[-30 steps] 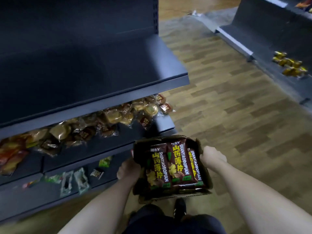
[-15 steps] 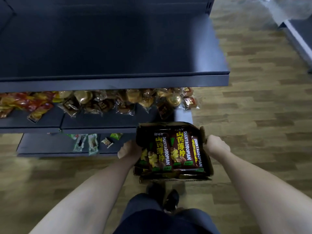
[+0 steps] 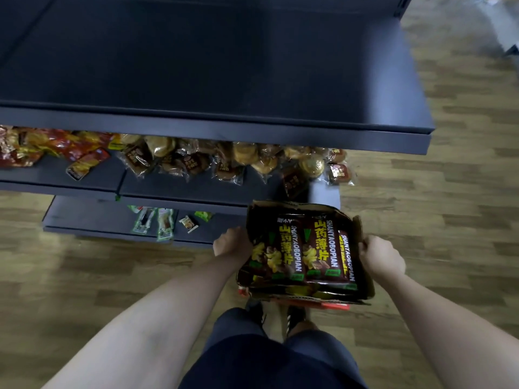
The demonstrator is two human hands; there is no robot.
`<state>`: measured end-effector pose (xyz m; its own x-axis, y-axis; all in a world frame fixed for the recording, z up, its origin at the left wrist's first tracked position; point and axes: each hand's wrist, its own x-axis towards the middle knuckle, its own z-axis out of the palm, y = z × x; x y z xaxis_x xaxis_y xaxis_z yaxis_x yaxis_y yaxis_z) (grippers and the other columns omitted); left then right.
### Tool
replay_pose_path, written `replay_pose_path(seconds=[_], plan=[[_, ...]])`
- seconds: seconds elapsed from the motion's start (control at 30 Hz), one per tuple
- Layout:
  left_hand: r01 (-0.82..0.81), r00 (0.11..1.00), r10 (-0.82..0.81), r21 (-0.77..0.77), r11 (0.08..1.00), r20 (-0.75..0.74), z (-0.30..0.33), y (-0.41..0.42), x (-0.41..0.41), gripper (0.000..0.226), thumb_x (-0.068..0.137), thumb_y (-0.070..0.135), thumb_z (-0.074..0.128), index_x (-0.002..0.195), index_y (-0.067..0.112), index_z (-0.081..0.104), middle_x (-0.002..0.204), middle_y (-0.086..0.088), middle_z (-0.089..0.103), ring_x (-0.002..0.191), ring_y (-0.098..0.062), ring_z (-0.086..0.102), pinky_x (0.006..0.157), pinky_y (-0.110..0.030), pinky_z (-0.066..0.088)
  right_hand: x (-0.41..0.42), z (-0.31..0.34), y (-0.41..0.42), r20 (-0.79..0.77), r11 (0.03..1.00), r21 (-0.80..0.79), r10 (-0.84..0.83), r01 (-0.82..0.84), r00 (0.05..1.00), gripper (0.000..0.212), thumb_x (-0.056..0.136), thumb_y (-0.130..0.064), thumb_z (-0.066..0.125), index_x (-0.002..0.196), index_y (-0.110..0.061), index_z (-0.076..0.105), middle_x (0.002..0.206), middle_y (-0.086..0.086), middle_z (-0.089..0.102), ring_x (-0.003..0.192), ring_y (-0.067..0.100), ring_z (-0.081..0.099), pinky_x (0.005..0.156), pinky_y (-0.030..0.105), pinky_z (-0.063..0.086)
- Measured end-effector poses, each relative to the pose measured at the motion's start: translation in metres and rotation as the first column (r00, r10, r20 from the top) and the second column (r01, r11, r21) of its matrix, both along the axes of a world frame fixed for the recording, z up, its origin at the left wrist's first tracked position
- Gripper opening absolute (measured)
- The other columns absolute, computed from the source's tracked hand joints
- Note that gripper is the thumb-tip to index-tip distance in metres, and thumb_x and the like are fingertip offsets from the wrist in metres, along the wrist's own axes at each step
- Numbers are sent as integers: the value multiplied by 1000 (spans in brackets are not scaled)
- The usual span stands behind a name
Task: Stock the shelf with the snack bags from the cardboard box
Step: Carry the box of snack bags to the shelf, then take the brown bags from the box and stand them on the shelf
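I carry an open cardboard box (image 3: 365,282) in front of my legs, low over the wooden floor. Dark brown snack bags (image 3: 317,248) with yellow lettering lie packed flat inside it. My left hand (image 3: 231,244) grips the box's left wall and my right hand (image 3: 380,255) grips its right wall. The dark shelf unit stands just ahead; its top shelf (image 3: 224,66) is bare and reaches over the box's far edge.
The middle shelf (image 3: 182,189) holds wrapped pastries (image 3: 252,160) and red snack packs (image 3: 56,146) at the left. A few small green packets (image 3: 157,223) lie on the bottom shelf. Wooden floor (image 3: 449,220) spreads to the right.
My view has swung left and squared up to the shelf unit, which now fills the top of the frame. Both hands keep their hold on the box.
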<state>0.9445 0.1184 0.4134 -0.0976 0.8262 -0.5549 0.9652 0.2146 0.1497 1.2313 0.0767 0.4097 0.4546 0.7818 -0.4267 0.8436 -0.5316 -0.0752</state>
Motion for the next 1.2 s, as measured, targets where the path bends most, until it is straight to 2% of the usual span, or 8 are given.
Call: replay_pose_path(seconds=[0.43, 0.5, 0.57, 0.63, 0.73, 0.9, 1.07, 1.2], plan=[[-191, 981, 192, 52, 980, -7, 0, 0, 25, 27, 96, 16, 39, 118, 10, 52, 111, -15, 62, 102, -34, 59, 76, -36, 43, 21, 0, 5, -90, 995, 18, 97, -95, 991, 19, 95, -25, 36, 94, -16, 52, 101, 12, 65, 91, 34, 60, 66, 32, 39], [-357, 933, 354, 34, 933, 66, 1, 0, 30, 26, 95, 14, 37, 117, 7, 51, 113, -16, 60, 103, -35, 58, 80, -38, 44, 17, -1, 7, -124, 997, 38, 65, -61, 990, 12, 92, -18, 39, 96, -12, 49, 105, 13, 60, 95, 34, 57, 67, 34, 39], [-565, 815, 545, 61, 823, 195, 1, 1, 40, 28, 93, 10, 38, 119, 4, 47, 121, -19, 55, 111, -37, 52, 88, -44, 43, 8, -1, 10, -167, 995, 97, 31, -15, 985, 15, 86, -8, 44, 101, -5, 46, 112, 17, 51, 104, 36, 50, 76, 40, 42], [-607, 791, 551, 229, 761, 267, 3, 0, 57, 30, 92, 8, 41, 121, 2, 46, 129, -19, 48, 119, -37, 43, 94, -46, 38, -3, 1, 15, -154, 987, 160, 28, -3, 988, 27, 83, -2, 50, 110, 1, 45, 119, 20, 43, 113, 38, 43, 86, 44, 41], [-357, 928, 250, 463, 811, 277, 11, -1, 85, 32, 90, 4, 41, 122, 4, 46, 127, -15, 47, 117, -31, 43, 95, -41, 39, -16, 3, 23, -158, 954, 274, 173, -125, 972, 41, 82, -4, 54, 122, 0, 45, 128, 19, 39, 119, 38, 39, 92, 44, 42], [158, 974, -206, 369, 916, 96, 0, -3, 106, 45, 95, 22, 42, 138, 14, 35, 141, -6, 36, 131, -25, 30, 106, -37, 29, -43, -4, 28, -195, 900, 239, 412, -364, 890, 44, 92, -26, 48, 132, -8, 45, 137, 14, 40, 127, 34, 34, 93, 43, 46], [260, 962, -272, 256, 931, 12, -11, -3, 106, 52, 93, 37, 41, 140, 16, 33, 146, -5, 33, 138, -26, 24, 115, -40, 16, -58, -19, 30, -58, 835, 208, 531, -510, 846, 57, 85, -40, 37, 132, -10, 46, 133, 11, 50, 129, 32, 37, 111, 36, 26], [322, 947, -315, 172, 931, -64, -13, -1, 105, 59, 90, 40, 40, 143, 18, 25, 150, -6, 24, 140, -28, 14, 113, -57, 7, -63, -23, 31, -30, 864, 123, 495, -488, 868, 65, 82, -43, 43, 139, -14, 38, 141, 13, 38, 135, 37, 28, 106, 43, 33]])
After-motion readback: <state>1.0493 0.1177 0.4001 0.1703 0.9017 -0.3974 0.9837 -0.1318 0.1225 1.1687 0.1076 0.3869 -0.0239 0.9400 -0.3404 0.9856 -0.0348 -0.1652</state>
